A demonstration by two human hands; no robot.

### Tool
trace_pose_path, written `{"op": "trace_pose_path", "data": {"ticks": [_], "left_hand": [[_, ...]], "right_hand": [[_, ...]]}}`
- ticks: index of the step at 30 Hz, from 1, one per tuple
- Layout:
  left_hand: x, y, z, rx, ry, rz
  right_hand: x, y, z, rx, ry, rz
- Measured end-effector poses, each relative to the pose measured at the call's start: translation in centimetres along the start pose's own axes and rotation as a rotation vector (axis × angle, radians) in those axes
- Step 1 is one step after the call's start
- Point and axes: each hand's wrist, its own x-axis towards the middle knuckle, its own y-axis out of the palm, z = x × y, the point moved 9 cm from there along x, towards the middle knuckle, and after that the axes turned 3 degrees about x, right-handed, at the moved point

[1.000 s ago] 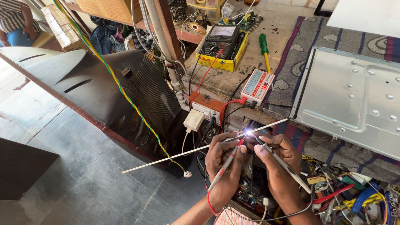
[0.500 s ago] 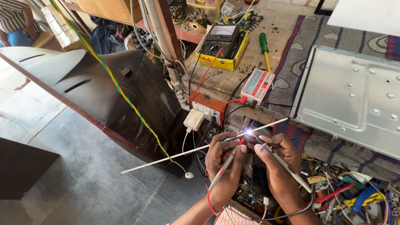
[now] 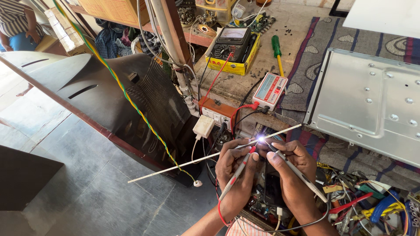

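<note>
On my cluttered bench, an analog multimeter sits atop a yellow box beside a green-handled screwdriver, with a grey metal panel nearby.

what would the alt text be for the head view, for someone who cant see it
Two hands press probes to a thin white strip where one small light glows: the left hand holds a red probe, the right hand a black probe. Behind them on the bench lie a small tester, a multimeter, a green screwdriver and a metal panel.
</note>
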Motion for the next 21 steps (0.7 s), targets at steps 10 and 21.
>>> {"op": "trace_pose_path", "data": {"ticks": [10, 21], "left_hand": [[-0.4, -0.3, 0.0, -0.046, -0.019, 0.035], [-1.1, -0.7, 0.4, -0.126, -0.083, 0.060]], "right_hand": [[-0.5, 0.9, 0.7, -0.028, -0.018, 0.013], [-1.5, 1.9, 1.2, -0.062, -0.042, 0.037]]}}
